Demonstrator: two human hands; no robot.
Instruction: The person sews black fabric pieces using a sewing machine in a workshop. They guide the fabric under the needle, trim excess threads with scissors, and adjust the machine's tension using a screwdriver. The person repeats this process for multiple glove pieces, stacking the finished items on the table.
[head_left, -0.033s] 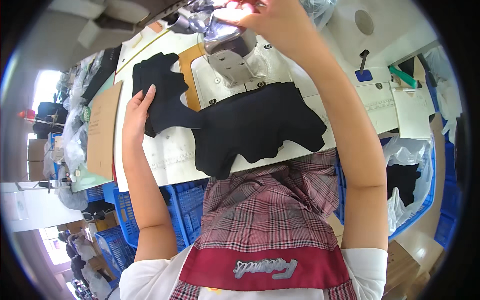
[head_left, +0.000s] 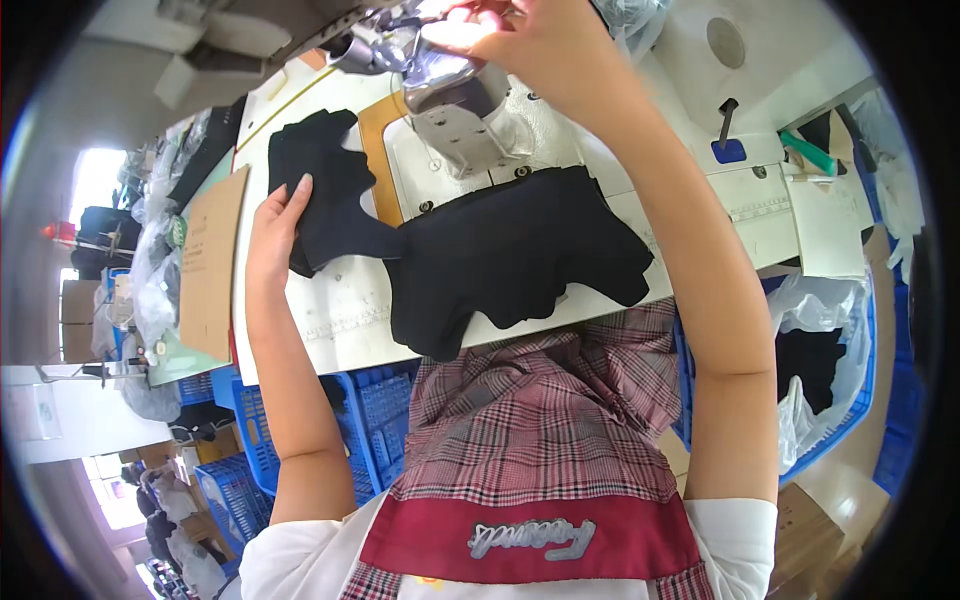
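Head view: centre-left, the left hand grips black fabric. Top centre, the right hand is at the machine, its grip unclear.

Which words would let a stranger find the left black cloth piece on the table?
On the white table, look left of the metal machine post. The narrower black cloth piece is there; unlike its wider black neighbour, it has the left hand on its edge.

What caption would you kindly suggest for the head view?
Left hand on black cloth, right hand at the machine.
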